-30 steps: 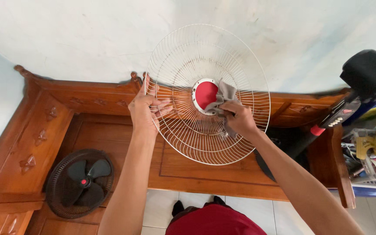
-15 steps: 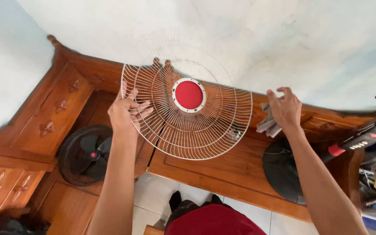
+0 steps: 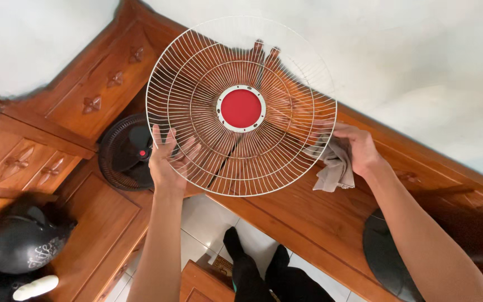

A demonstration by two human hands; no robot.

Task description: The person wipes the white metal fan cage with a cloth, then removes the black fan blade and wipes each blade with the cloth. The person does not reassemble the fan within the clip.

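You hold a round white wire fan guard with a red centre disc (image 3: 241,108) up in front of you, its face turned toward you and its rim filling the upper middle of your view. Your left hand (image 3: 166,159) grips the guard at about 8 o'clock on its rim: the fingers (image 3: 188,150) are closed through the wire spokes, the thumb up along the outer ring. Your right hand (image 3: 359,148) sits at about 4 o'clock on the rim, fingers curled shut around a crumpled grey cloth (image 3: 334,168) that hangs down from the palm and presses against the outer wires there. The red disc lies between your two hands and a little above them, untouched by either.

Behind the guard runs a carved reddish-brown wooden bench (image 3: 85,84) with flower carvings on its backrest, set against a pale plaster wall (image 3: 420,67). On the bench seat at 9 o'clock of the guard rests a black fan head with dark blades and a small red hub (image 3: 127,151), just beside your left wrist. At 7 o'clock in your view lies a black helmet (image 3: 26,237). At 5 o'clock stands a round black fan base (image 3: 387,257), partly hidden by your right forearm. Below, a pale tiled floor (image 3: 202,223) shows between your arms.
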